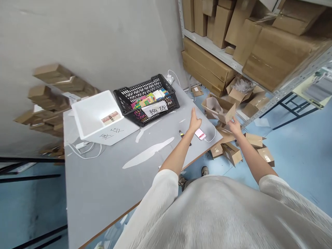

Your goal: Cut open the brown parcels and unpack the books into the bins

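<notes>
If your right hand [234, 127] has only the near right corner of the open cardboard carton [226, 112], the box could twist or tip, because a corner hold leaves the rest of it unsupported; the fingers there are bent at the rim, though you cannot tell from this angle whether they pinch it or merely overlap it in view. Your left hand [195, 121] is spread, thumb out, with nothing visible in it, so it lends the carton no support; a low sweep of that arm could knock the smartphone [200, 134] or snag its white cable [211, 139], since both lie near the counter [98, 186] edge; the yellow-and-black tool [181, 133], partly hidden by your left forearm, could be brushed too.

The carton is beyond the counter's right edge, over the floor side, above or among other cartons [232, 154]; whether it rests on them is unclear; it is plain brown, its top open, its walls upright, with crumpled, pale pinkish-beige packing [214, 104] showing inside; its base is out of sight.
</notes>
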